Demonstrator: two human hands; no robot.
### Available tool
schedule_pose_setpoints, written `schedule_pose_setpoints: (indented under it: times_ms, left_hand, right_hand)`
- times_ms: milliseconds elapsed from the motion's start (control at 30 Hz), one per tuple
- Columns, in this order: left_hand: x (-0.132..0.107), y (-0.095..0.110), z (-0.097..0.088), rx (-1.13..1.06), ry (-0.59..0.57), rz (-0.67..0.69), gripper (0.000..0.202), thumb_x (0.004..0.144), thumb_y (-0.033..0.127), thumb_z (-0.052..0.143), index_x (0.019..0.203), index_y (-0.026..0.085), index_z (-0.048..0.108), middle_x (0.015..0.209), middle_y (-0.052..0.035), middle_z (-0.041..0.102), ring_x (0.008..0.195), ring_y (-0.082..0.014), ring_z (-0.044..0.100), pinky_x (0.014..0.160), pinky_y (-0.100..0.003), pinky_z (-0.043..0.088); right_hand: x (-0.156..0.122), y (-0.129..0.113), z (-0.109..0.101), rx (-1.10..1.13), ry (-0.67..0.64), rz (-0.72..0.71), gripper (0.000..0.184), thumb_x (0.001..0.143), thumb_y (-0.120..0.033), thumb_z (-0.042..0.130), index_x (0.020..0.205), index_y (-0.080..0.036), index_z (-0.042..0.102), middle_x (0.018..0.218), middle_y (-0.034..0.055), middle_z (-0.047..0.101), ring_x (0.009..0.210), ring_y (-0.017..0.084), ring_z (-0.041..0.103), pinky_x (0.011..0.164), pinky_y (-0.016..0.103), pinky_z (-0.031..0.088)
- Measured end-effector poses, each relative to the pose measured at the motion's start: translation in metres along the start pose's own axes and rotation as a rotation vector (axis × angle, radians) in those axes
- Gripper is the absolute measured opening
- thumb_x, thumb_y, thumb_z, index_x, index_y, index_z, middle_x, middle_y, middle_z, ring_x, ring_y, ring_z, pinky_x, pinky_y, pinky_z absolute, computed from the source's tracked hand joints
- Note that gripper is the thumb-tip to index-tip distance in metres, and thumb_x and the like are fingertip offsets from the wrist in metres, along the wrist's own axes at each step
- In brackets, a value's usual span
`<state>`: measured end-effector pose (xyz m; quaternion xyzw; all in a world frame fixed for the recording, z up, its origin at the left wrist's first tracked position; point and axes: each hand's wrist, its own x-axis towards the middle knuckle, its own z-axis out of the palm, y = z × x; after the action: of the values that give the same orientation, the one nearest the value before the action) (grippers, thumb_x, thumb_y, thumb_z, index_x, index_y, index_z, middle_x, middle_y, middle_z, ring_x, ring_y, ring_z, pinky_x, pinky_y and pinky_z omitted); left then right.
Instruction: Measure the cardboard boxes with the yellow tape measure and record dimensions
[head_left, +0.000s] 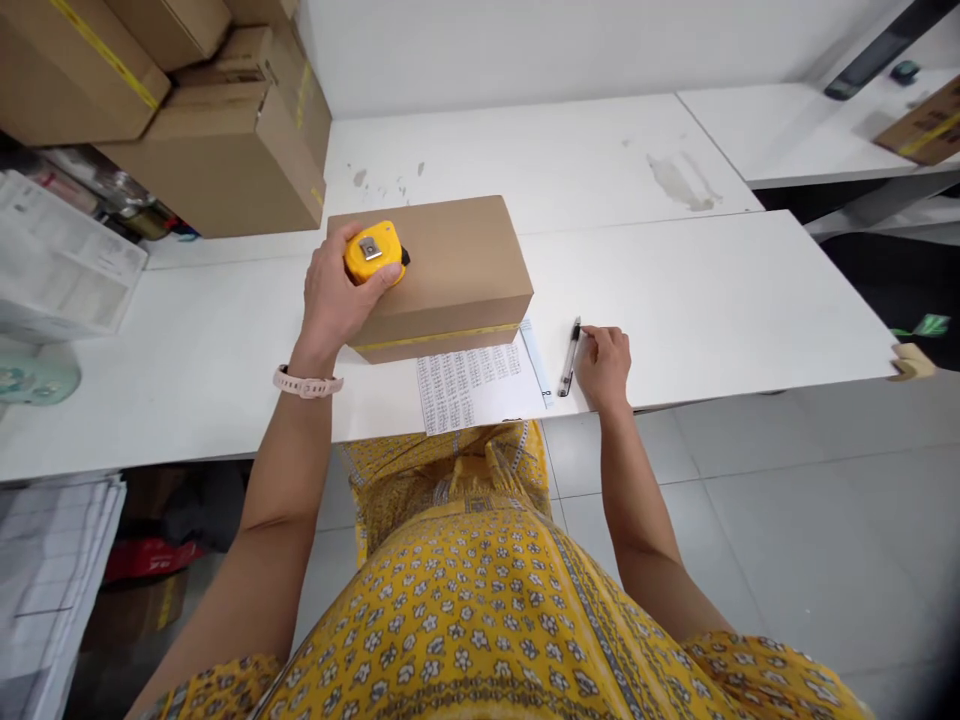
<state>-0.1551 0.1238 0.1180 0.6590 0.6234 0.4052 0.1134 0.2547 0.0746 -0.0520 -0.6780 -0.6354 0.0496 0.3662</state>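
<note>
My left hand (334,290) is wrapped round a yellow tape measure (374,252) with a metal clip, at the left end of a closed brown cardboard box (457,245). The box has a yellow tape stripe along its front. Partly under the box lies a printed sheet (472,385) with columns of small text, beside a light blue strip. A clear pen with a black grip (570,358) lies on the white table, right of the sheet. My right hand (606,365) rests beside it with curled fingers, one fingertip close to the pen's upper end; whether it touches is unclear.
Stacked cardboard boxes (225,150) stand at the back left against the wall. A white package (64,260) and a mint-green container (37,378) are at the left. The table's (712,310) front edge runs before my body. Another small box (926,125) sits far right.
</note>
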Motion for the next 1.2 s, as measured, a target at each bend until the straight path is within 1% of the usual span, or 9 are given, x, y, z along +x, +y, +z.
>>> schedule_pose_setpoints:
  times_ms: [133,233,333,400,500,667,867,1067,1200]
  left_hand:
    - [-0.007,0.005,0.004,-0.039,0.147,0.058,0.056,0.07,0.038,0.088,0.119,0.02,0.067,0.122,-0.0078,0.072,0.116,-0.0302,0.065,0.106,-0.05,0.05]
    - [-0.033,0.028,-0.003,-0.208,0.288,0.105,0.051,0.07,0.037,0.082,0.115,0.017,0.069,0.117,-0.0091,0.073,0.108,-0.0275,0.068,0.096,-0.045,0.055]
    - [-0.083,0.054,-0.01,-0.478,0.136,0.054,0.037,0.084,0.046,0.066,0.111,0.022,0.072,0.104,-0.0056,0.074,0.096,-0.0228,0.07,0.081,-0.038,0.058]
    - [-0.121,0.066,-0.009,-0.634,-0.177,-0.057,0.039,0.092,0.053,0.054,0.114,0.024,0.07,0.101,-0.0054,0.073,0.085,-0.0217,0.07,0.067,-0.035,0.057]
    - [-0.168,0.071,-0.001,-0.566,-0.556,-0.168,0.039,0.09,0.05,0.062,0.121,0.026,0.062,0.089,-0.0016,0.068,0.071,-0.0182,0.064,0.061,-0.03,0.051]
    - [-0.194,0.056,0.001,-0.455,-0.731,-0.256,0.044,0.09,0.05,0.064,0.125,0.025,0.053,0.084,0.0003,0.064,0.069,-0.0175,0.06,0.064,-0.029,0.047]
    - [-0.17,0.035,-0.022,-0.543,-0.663,-0.321,0.05,0.086,0.049,0.067,0.127,0.024,0.053,0.089,-0.0015,0.069,0.071,-0.0176,0.064,0.062,-0.027,0.048]
    - [-0.078,-0.011,-0.086,-0.528,-0.202,-0.228,0.044,0.08,0.049,0.069,0.115,0.022,0.064,0.075,-0.0018,0.069,0.06,-0.0195,0.064,0.055,-0.031,0.049]
    - [-0.01,-0.055,-0.115,-0.518,-0.068,-0.257,0.042,0.081,0.056,0.07,0.101,0.019,0.067,0.08,-0.0043,0.071,0.065,-0.0194,0.066,0.053,-0.031,0.049]
  right_hand:
    - [0.004,-0.002,-0.004,0.05,0.069,0.013,0.033,0.096,-0.02,0.04,0.111,-0.02,0.07,0.102,0.0138,0.066,0.098,0.027,0.057,0.09,0.047,0.05]
    - [-0.005,-0.026,-0.017,0.133,0.247,0.062,0.033,0.099,-0.027,0.04,0.112,-0.02,0.069,0.102,0.0138,0.065,0.096,0.027,0.06,0.088,0.047,0.051]
    - [-0.038,-0.08,-0.034,0.386,0.3,0.164,0.029,0.102,-0.039,0.046,0.112,-0.023,0.068,0.099,0.0103,0.066,0.09,0.024,0.062,0.084,0.044,0.053]
    - [-0.067,-0.121,-0.044,0.714,0.029,0.256,0.03,0.101,-0.049,0.053,0.113,-0.027,0.069,0.095,0.0066,0.068,0.083,0.021,0.064,0.077,0.039,0.055]
    - [-0.102,-0.163,-0.053,1.105,-0.474,0.363,0.045,0.104,-0.059,0.043,0.123,-0.028,0.069,0.102,0.0065,0.072,0.09,0.02,0.068,0.082,0.038,0.057]
    - [-0.114,-0.168,-0.057,1.166,-0.772,0.455,0.047,0.1,-0.064,0.049,0.115,-0.027,0.074,0.102,0.0062,0.073,0.092,0.02,0.067,0.088,0.04,0.057]
    - [-0.083,-0.174,-0.057,1.182,-0.835,0.287,0.041,0.087,-0.06,0.072,0.113,-0.028,0.067,0.091,0.0017,0.064,0.074,0.016,0.058,0.066,0.032,0.054]
    - [0.029,-0.153,-0.073,1.032,-0.389,0.135,0.04,0.084,-0.061,0.073,0.104,-0.027,0.063,0.083,-0.0005,0.059,0.072,0.015,0.055,0.065,0.033,0.051]
    - [0.109,-0.135,-0.061,0.977,-0.249,0.197,0.035,0.092,-0.061,0.063,0.094,-0.026,0.063,0.076,0.0005,0.058,0.071,0.017,0.057,0.063,0.034,0.05]
